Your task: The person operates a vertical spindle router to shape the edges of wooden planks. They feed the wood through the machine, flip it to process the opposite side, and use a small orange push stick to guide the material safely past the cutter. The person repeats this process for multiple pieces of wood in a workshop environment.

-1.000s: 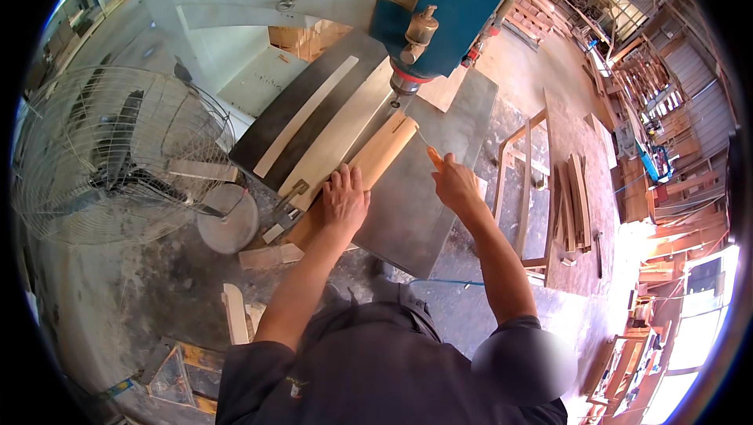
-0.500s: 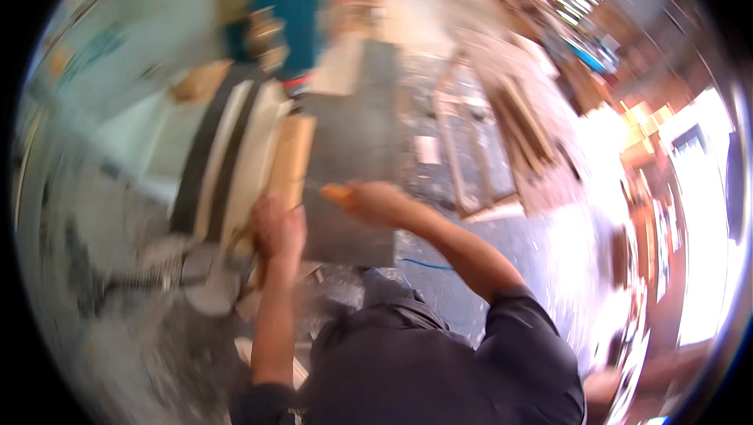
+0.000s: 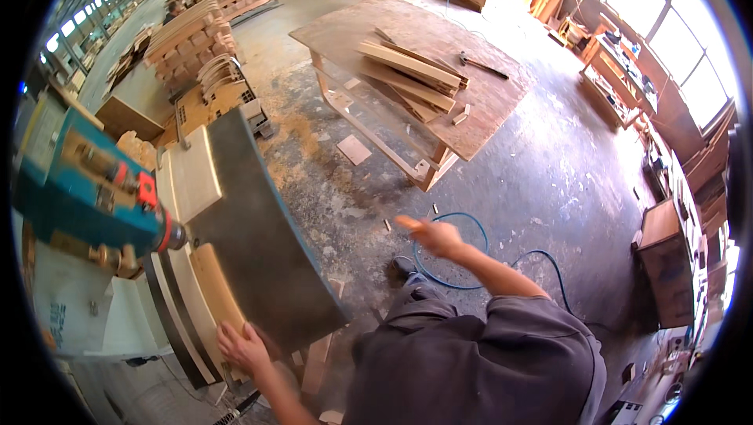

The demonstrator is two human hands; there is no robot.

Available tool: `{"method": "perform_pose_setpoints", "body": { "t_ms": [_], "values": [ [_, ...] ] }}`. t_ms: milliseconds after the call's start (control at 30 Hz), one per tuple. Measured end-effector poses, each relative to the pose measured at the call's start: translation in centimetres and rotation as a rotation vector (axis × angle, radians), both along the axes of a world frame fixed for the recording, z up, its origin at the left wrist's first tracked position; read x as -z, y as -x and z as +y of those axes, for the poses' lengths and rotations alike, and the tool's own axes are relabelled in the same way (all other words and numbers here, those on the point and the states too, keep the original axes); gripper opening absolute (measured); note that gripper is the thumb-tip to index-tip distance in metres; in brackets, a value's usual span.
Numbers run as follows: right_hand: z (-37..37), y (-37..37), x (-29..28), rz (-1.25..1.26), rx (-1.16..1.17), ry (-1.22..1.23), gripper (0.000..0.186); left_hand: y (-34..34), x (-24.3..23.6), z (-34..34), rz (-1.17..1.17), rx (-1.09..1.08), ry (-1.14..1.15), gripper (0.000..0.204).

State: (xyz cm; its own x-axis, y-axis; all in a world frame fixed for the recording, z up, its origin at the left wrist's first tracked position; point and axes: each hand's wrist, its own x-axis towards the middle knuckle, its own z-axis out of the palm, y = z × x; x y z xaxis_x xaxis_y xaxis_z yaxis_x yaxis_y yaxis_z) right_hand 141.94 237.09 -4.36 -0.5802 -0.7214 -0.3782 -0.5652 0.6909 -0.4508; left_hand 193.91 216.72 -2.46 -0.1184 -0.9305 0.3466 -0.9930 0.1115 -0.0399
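Note:
My left hand [image 3: 245, 349] is at the lower left, its fingers bent over the near end of a light wooden strip [image 3: 213, 284]. The strip lies along the left side of a dark flat machine table [image 3: 255, 245], against a pale layered guide [image 3: 185, 296]. Out over the floor to the right, my right hand [image 3: 439, 238] is closed on a small orange piece [image 3: 409, 223]; its exact kind is not clear. The teal machine head [image 3: 94, 190], with red and dark round parts, stands beside the strip's far end.
Ahead, a wooden worktable [image 3: 494, 72] carries several wooden strips [image 3: 412, 72] and a hammer [image 3: 482, 66]. A blue hose [image 3: 480, 225] loops over the floor to the right. Stacked timber [image 3: 192, 45] stands far left. Along the right wall are a wooden cabinet [image 3: 667, 260] and benches.
My view has swung right, so the machine appears farther left and the worktable shows fully. My left hand stays at the strip; my right hand, with the orange piece, is now away from the machine table.

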Motion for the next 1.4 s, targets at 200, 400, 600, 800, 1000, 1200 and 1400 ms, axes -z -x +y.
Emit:
{"method": "perform_pose_setpoints", "body": {
  "t_ms": [200,400,600,800,1000,1200,1400],
  "values": [
    [6.9,26.4,1.5,-0.128,0.516,0.480,0.068,-1.0,0.7,0.6,-0.034,-0.017,-0.021,0.060],
    [5.0,41.0,10.0,0.195,0.804,0.442,0.053,-0.3,2.2,-1.0,-0.011,0.043,-0.110,0.062],
    [-4.1,50.4,14.7,0.454,0.752,0.229,0.039,-1.9,2.9,1.1,0.068,-0.058,-0.185,0.060],
    [-5.3,45.4,9.4,0.292,0.484,0.157,0.042,2.1,-3.9,1.7,0.018,-0.013,-0.203,0.071],
    [-11.7,15.5,1.7,0.276,-0.147,0.913,0.032,-0.2,-2.0,2.6,0.007,0.031,-0.135,0.068],
    [-20.9,-22.3,-1.6,-0.283,-0.749,0.898,0.035,-0.2,-0.5,1.0,0.076,0.043,-0.047,0.066],
    [-29.4,-39.5,1.3,0.085,-0.640,0.759,0.058,-0.2,-0.5,-0.6,0.184,0.062,-0.018,0.067]
  ]
}}
